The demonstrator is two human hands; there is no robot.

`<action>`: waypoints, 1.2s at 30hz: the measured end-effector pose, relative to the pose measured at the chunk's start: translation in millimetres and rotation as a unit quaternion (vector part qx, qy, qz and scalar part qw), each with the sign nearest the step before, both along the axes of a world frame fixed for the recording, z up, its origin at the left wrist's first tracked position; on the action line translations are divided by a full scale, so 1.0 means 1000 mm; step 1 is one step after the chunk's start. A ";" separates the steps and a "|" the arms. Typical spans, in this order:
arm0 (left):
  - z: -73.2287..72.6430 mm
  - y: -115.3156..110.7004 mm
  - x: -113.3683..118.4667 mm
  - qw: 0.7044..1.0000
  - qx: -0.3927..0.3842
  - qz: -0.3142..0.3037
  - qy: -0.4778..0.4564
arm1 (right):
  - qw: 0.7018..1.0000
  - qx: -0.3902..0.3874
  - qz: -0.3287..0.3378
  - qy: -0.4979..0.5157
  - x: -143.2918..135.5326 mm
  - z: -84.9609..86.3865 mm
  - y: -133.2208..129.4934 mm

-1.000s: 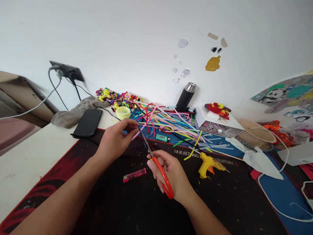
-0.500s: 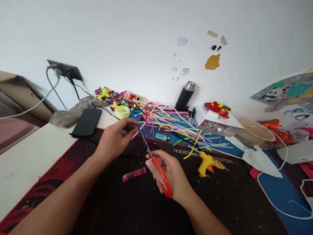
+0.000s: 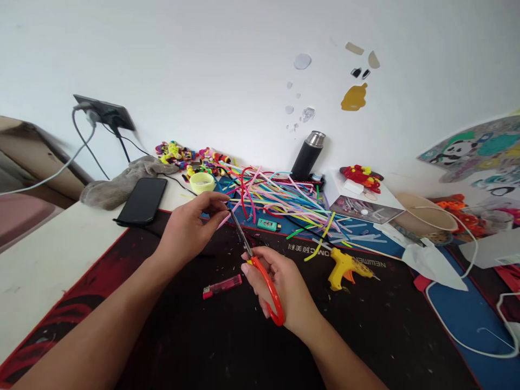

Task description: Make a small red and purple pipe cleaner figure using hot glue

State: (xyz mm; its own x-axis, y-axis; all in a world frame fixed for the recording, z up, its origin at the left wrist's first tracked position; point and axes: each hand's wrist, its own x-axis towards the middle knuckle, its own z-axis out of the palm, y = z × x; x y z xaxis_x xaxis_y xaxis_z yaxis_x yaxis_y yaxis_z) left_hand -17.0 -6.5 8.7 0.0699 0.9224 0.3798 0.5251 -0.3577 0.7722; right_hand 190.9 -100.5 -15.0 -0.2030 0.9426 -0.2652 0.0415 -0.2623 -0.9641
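Note:
My right hand (image 3: 280, 279) grips a pair of scissors (image 3: 268, 290) by their red handles, the blades pointing up and left. The blade tips reach the fingertips of my left hand (image 3: 193, 225), which is pinched closed. Whatever those fingers hold is too small to make out. Just beyond lies a heap of coloured pipe cleaners (image 3: 280, 200). Below the blades a pink lighter (image 3: 222, 286) rests on the black desk mat (image 3: 211, 336). A teal lighter (image 3: 268, 225) lies at the near edge of the heap.
To the right lies a yellow hot glue gun (image 3: 349, 268). A black thermos (image 3: 307, 157) stands by the wall, near a white box (image 3: 365, 200). On the left are a phone (image 3: 143, 200), a pale yellow bowl (image 3: 202, 183) and small colourful figures (image 3: 174, 153).
The view has shifted slightly. Both hands and the scissors keep nearly the same pose, with the blade tips still at my left fingertips.

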 end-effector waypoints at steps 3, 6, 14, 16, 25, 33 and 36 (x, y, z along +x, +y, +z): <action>-0.002 0.003 -0.003 1.000 -0.016 -0.013 -0.004 | 1.000 -0.001 -0.004 -0.003 0.000 0.004 0.001; -0.004 0.008 -0.010 0.999 -0.028 -0.012 -0.010 | 1.000 0.006 -0.013 -0.008 0.002 0.009 0.002; -0.001 -0.012 -0.009 0.941 -0.123 -0.213 0.233 | 0.998 0.028 -0.057 0.000 0.007 0.014 0.005; 0.001 -0.020 -0.005 0.906 -0.158 -0.253 0.301 | 0.998 0.028 -0.060 0.000 0.006 0.016 0.005; 0.003 -0.030 0.005 0.860 -0.154 -0.331 0.357 | 0.997 0.039 -0.072 0.004 0.006 0.014 0.005; 0.012 -0.019 0.003 0.927 -0.230 -0.272 0.121 | 0.996 0.039 -0.079 0.014 0.005 0.015 0.006; 0.012 -0.011 0.001 0.942 -0.234 -0.240 -0.029 | 0.996 0.035 -0.086 0.014 0.005 0.016 0.005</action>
